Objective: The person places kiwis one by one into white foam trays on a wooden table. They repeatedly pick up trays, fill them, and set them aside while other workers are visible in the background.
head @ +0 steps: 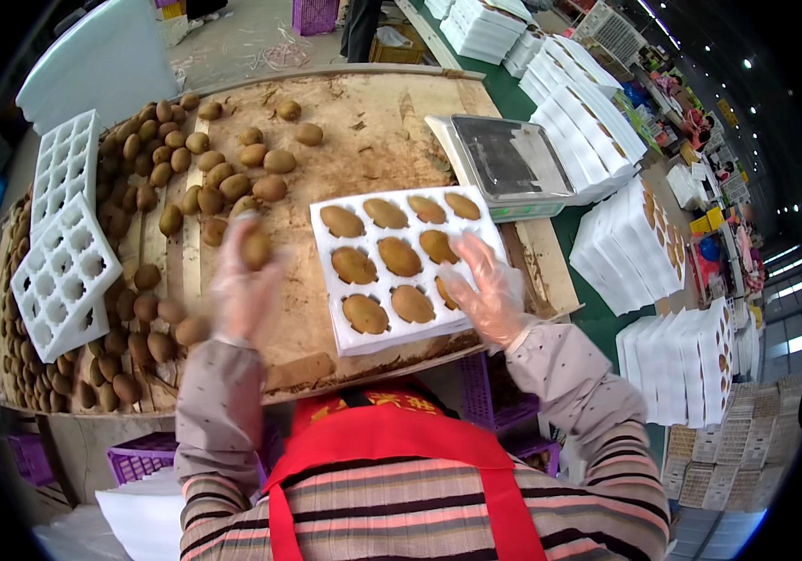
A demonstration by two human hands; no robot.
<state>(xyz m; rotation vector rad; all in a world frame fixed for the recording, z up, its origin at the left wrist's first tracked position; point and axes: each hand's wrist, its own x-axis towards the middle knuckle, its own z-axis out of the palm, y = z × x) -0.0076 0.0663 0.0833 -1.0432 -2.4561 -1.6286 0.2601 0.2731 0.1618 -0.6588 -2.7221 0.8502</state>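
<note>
In my gloved left hand [243, 294], blurred by motion, is a brown kiwifruit [256, 250], held above the wooden tabletop [380, 126]. In front of me lies a white foam tray [408, 335] with a kiwifruit in each visible cell; its edge looks thick, as if trays are stacked. My right hand [488, 294], in a clear plastic glove, is at the tray's right side with its fingers apart. Those fingers partly cover the kiwifruit [445, 293] in the lower right cell. Loose kiwifruit [235, 186] lie left of the tray, near my left hand.
Empty foam trays [85, 214] rest on the kiwifruit pile at the left. A digital scale [513, 158] stands beyond the filled tray. Stacks of filled foam trays [604, 263] line a green surface [587, 322] at the right. Purple crates [141, 456] sit below the table.
</note>
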